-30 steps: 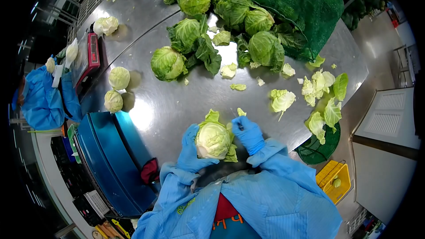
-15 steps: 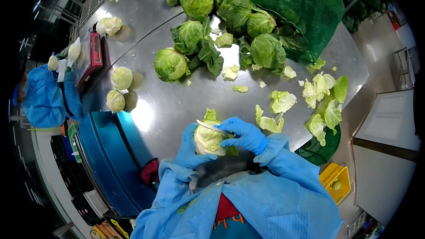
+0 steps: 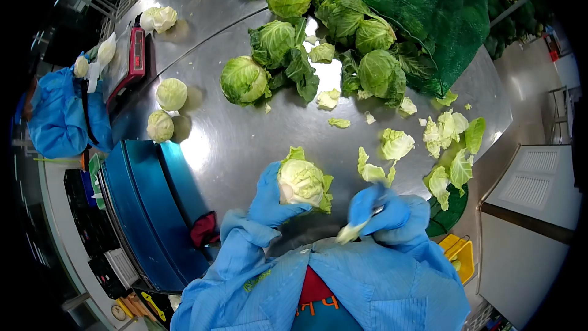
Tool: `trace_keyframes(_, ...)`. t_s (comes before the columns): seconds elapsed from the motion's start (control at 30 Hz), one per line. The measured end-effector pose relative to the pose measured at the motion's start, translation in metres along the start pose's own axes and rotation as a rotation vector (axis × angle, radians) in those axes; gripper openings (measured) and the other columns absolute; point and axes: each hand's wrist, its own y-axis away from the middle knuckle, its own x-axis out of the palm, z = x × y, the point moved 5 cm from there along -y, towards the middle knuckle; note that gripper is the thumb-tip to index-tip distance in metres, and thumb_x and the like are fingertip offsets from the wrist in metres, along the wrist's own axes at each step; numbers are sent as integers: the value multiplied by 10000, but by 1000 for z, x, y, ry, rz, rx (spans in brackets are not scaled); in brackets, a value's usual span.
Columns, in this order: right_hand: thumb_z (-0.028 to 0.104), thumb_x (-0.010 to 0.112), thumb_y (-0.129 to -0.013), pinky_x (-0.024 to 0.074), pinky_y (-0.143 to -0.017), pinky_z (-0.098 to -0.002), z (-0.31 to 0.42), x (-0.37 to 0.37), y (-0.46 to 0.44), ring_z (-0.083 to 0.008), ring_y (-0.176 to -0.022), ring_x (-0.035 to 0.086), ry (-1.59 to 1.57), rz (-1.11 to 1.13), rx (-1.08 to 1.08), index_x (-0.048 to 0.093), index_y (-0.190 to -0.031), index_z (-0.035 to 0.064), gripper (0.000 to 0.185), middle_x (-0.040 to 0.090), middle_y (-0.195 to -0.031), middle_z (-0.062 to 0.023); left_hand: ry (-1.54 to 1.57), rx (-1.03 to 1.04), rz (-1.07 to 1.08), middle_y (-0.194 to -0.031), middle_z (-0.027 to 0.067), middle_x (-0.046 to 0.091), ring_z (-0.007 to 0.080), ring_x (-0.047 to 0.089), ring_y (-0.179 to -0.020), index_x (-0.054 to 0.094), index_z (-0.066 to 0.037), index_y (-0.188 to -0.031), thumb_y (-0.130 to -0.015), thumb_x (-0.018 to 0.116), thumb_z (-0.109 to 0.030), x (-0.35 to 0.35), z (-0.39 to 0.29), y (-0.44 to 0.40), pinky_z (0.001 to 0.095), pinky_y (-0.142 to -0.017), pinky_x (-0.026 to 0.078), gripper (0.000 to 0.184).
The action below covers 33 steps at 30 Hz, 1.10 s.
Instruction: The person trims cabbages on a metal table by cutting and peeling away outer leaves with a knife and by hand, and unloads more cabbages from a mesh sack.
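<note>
My left hand (image 3: 269, 199), in a blue glove, is closed round the left side and underside of a pale, trimmed cabbage (image 3: 302, 182) just over the near table edge. A few green outer leaves stick out at its top and right. Apart from it, to the right, my gloved right hand (image 3: 381, 209) is closed on a knife (image 3: 378, 210), of which only a short metal part shows. A pale piece of cabbage leaf (image 3: 351, 233) hangs below that hand, blurred by motion. Torn cabbage leaves (image 3: 373, 171) lie just beyond the right hand.
Several untrimmed cabbages (image 3: 275, 43) and a green mesh bag (image 3: 429, 18) cover the far part of the steel table (image 3: 239, 141). Two trimmed cabbages (image 3: 171, 94) and a red scale (image 3: 136, 55) are leftward. Blue bins (image 3: 144, 208) stand left, a yellow crate (image 3: 460, 257) lower right. Another person's blue sleeve (image 3: 58, 113) shows.
My right hand has left the cabbage, moving right and down with the knife and a leaf piece. The cabbage in my left hand has turned and shifted slightly right.
</note>
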Motion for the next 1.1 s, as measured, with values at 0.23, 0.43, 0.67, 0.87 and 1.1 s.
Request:
trace_keyframes(0.23, 171, 792, -789, 500, -720, -247, -67, -87, 17, -102, -812, 600, 411, -911, 235, 553, -1262, 30, 549, 660, -972, -59, 29, 123, 30, -1401, 171, 387, 266, 402, -1305, 239, 7, -1436, -676, 874, -274, -14, 9, 12, 388, -1101, 334, 1030)
trace_keyframes(0.43, 290, 829, -753, 481, -913, -328, -153, -10, -12, -179, -1060, 582, 416, -468, 191, 468, -1380, 21, 772, 604, -1236, -126, 153, -164, -419, -1397, 191, 420, 340, 479, -1251, 296, -4, -1441, -766, 779, -450, -2, 62, 69, 466, -1065, 372, 943)
trace_keyframes(0.67, 160, 742, -811, 509, -807, -296, -152, -34, -32, -136, -851, 626, 388, -430, 303, 669, -1149, 31, 369, 705, -984, -99, 1449, -799, -227, -1480, 117, 389, 344, 447, -1309, 285, -142, -1486, -851, 705, -402, 47, 52, 95, 632, -1042, 366, 805)
trace_keyframes(0.87, 165, 718, -803, 508, -718, -296, -117, -50, -56, -142, -758, 626, 657, -457, 311, 694, -1072, 51, 293, 700, -877, -91, 1288, -629, -243, -1472, 159, 388, 381, 437, -1313, 268, -123, -1488, -852, 687, -416, 52, 53, 65, 652, -982, 426, 816)
trace_keyframes(1.1, 197, 709, -820, 503, -701, -290, -121, -29, -41, -138, -726, 619, 576, -480, 170, 680, -1061, 62, 277, 673, -816, -96, 1441, -470, -227, -1395, 175, 484, 351, 505, -1255, 372, -87, -1438, -890, 618, -475, 28, 21, 21, 513, -1012, 456, 715)
